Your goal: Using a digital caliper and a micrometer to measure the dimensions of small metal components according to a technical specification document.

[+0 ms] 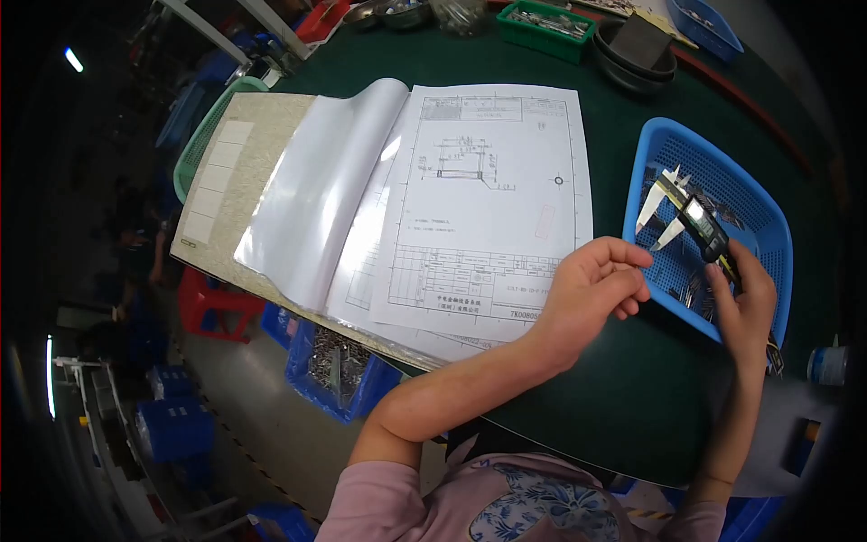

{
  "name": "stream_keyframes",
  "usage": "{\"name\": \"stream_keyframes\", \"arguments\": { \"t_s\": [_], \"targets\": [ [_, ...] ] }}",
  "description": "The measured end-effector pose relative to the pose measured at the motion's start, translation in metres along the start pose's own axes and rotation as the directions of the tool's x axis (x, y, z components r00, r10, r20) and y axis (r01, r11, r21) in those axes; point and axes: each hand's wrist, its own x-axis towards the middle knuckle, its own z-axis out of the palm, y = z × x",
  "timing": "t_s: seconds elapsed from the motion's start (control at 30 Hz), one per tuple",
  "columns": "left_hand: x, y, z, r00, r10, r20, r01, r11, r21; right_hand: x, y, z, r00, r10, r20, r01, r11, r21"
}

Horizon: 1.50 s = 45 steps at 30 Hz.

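My right hand (748, 303) grips a digital caliper (697, 219) by its body, its thumb at the slide. The caliper's jaws are apart and point left, above a blue perforated basket (652, 149). Inside the basket lie several small metal pins (694, 294). Just left of the jaws is my left hand (591, 291), its fingers closed in a pinch. Whatever may be between those fingertips is too small to make out. Under the left hand's wrist spreads a printed technical drawing (506, 217), lying on an open folder (217, 185) with clear plastic sleeves.
The table (578, 411) is dark green. At its back stand a green bin (546, 34) of metal parts, dark bowls (637, 59) and another blue basket (709, 27). Below the left edge sit a blue crate (334, 370) of small parts and a red stool (212, 303).
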Motion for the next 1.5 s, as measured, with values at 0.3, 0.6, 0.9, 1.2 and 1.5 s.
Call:
{"name": "stream_keyframes", "arguments": {
  "t_s": [0.3,0.6,0.9,1.2,1.5],
  "targets": [
    [-0.0006,-0.0031,-0.0002,1.000,-0.001,-0.006,0.001,1.000,-0.025,-0.0015,0.0012,-0.0014,0.999,-0.032,-0.015,0.032,0.999,0.004],
    [-0.0009,-0.0040,0.0012,1.000,-0.008,-0.019,0.008,0.999,-0.039,-0.0019,-0.0014,-0.0016,0.999,-0.039,-0.014,0.039,0.999,-0.002],
    [-0.0012,-0.0020,-0.0006,0.999,-0.030,-0.014,0.029,0.998,-0.058,-0.0008,-0.0024,-0.0007,1.000,-0.026,-0.006,0.026,1.000,0.006],
    [-0.0023,-0.0009,0.0010,0.999,-0.029,-0.020,0.028,0.998,-0.050,0.0000,-0.0020,-0.0007,0.999,-0.046,-0.017,0.046,0.999,-0.002],
    [-0.0021,-0.0021,-0.0001,0.999,-0.026,-0.018,0.025,0.998,-0.059,-0.0002,-0.0064,-0.0018,1.000,-0.027,-0.010,0.026,1.000,-0.012]
  ]
}}
